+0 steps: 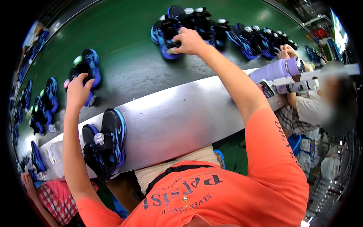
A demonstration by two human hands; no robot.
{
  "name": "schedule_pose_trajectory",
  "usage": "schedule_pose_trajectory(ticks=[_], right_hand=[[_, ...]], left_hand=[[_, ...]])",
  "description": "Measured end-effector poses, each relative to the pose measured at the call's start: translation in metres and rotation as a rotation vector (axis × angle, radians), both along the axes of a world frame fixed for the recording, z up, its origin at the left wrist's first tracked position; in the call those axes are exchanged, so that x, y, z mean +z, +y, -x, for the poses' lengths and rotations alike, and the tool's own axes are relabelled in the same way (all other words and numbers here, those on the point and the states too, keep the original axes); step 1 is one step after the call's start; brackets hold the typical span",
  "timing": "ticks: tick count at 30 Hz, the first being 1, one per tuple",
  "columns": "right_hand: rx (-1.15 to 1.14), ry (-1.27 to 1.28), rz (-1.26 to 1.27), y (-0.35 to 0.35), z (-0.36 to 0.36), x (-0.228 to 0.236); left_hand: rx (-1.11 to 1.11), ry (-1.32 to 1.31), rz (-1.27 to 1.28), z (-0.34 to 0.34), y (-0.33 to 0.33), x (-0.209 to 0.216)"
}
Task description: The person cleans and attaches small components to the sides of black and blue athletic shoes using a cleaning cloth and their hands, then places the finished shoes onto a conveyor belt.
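Note:
Out over the green surface, my left hand (78,90) is at the near end of a pair of black and blue sports shoes (94,69). Its thumb and fingers are spread apart against the dark shoe, and some fingertips are hidden. Farther right, my right hand (190,41) has its thumb and fingers curled around the edge of a black and blue sports shoe (162,37) at the end of a row. Close to my body, another pair of sports shoes (114,130) lies on the metal ledge, with a round white tag (99,138) on it.
More shoes stand in rows at the left (50,96) and far right (245,41) of the green surface (124,34). A purple bottle (272,71) and a phone (267,89) are on the ledge (177,117). People sit at both sides, one in a checked red garment (56,198).

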State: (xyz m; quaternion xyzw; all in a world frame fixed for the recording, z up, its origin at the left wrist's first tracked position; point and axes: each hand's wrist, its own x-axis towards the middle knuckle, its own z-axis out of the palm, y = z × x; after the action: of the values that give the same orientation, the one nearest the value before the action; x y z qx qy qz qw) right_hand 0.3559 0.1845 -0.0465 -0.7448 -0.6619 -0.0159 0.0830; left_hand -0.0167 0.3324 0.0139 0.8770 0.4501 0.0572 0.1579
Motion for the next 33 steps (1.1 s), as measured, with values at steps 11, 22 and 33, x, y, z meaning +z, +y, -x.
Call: schedule_pose_trajectory(ticks=[11, 22, 33], right_hand=[[0.431, 0.669, 0.127, -0.201, 0.225, 0.037], [0.333, 0.95, -0.499, -0.207, 0.187, 0.073], [0.452, 0.946, 0.103, -0.211, 0.149, 0.034]], left_hand=[[0.104, -0.485, 0.522, 0.019, -0.251, -0.045], [-0.055, -0.445, -0.106, 0.021, -0.259, 0.008], [-0.15, -0.387, 0.389, -0.01, -0.276, -0.028]])
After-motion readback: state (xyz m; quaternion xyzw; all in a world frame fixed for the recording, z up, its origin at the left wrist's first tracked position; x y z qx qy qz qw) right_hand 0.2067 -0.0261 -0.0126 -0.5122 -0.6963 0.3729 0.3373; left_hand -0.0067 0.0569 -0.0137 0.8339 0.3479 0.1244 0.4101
